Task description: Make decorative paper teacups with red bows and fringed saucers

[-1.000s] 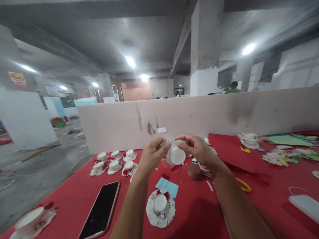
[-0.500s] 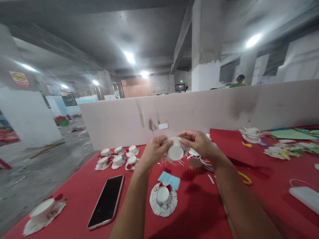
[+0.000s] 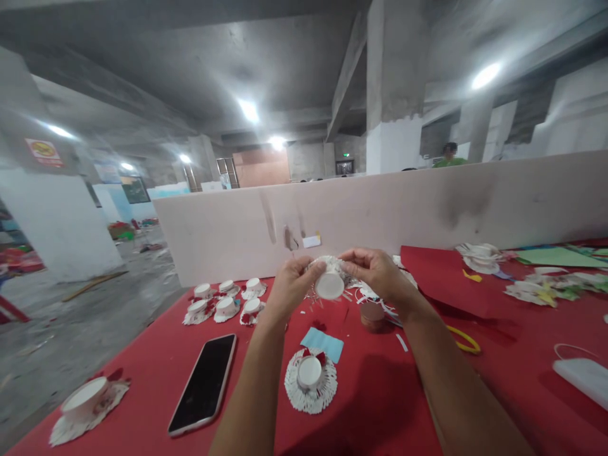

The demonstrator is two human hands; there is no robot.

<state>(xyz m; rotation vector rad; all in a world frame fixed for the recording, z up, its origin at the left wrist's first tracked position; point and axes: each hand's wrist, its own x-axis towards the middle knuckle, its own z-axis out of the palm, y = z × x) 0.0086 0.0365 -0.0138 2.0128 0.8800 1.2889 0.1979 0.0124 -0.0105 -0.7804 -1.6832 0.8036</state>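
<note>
We've got both hands up over the red table [image 3: 380,405]: left hand [image 3: 289,288] and right hand [image 3: 377,272] each pinching the frilly rim of a small white paper cup [image 3: 329,282], its round base facing us. Right below sits a finished fringed cup [image 3: 310,379] beside a blue paper scrap [image 3: 323,344], with a phone [image 3: 204,383] off to the left.

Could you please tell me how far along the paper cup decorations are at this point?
Done: six small fringed cups, one nearer, another at the corner. In hand: left hand and right hand hold a fringed cup. Left: loose pieces at the right.
</note>
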